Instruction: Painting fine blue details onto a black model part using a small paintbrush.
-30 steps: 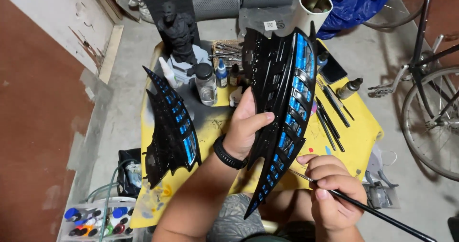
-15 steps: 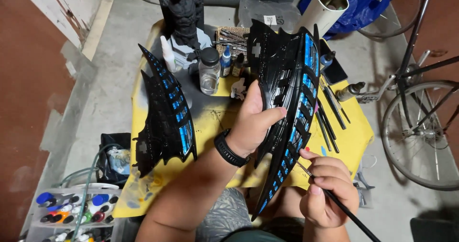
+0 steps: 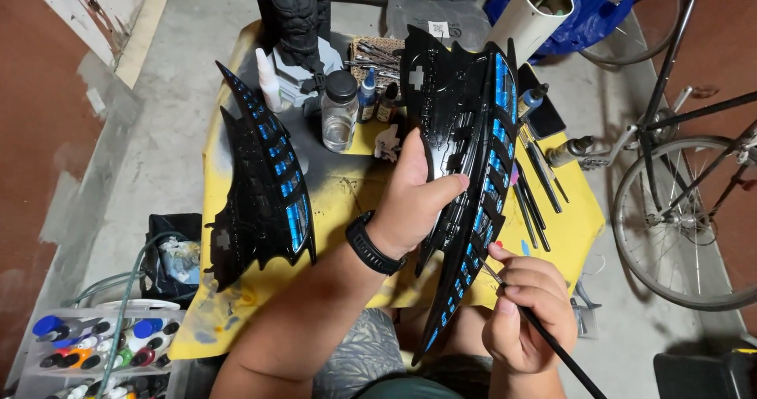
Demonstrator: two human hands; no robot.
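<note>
My left hand grips a glossy black bat-wing-shaped model part with bright blue slats, holding it upright over the yellow table. A black watch band circles that wrist. My right hand pinches a thin black-handled paintbrush, its tip touching the wing's lower blue slats. A second matching black and blue wing lies flat on the table's left side.
A dark figure statue, a glass jar, small paint bottles and several brushes sit on the table. A tray of paint bottles lies lower left. A bicycle wheel stands right; a white tube leans behind.
The view has shifted slightly. My right hand has brought the brush tip up against the wing's lower edge. My left hand keeps its grip on the wing.
</note>
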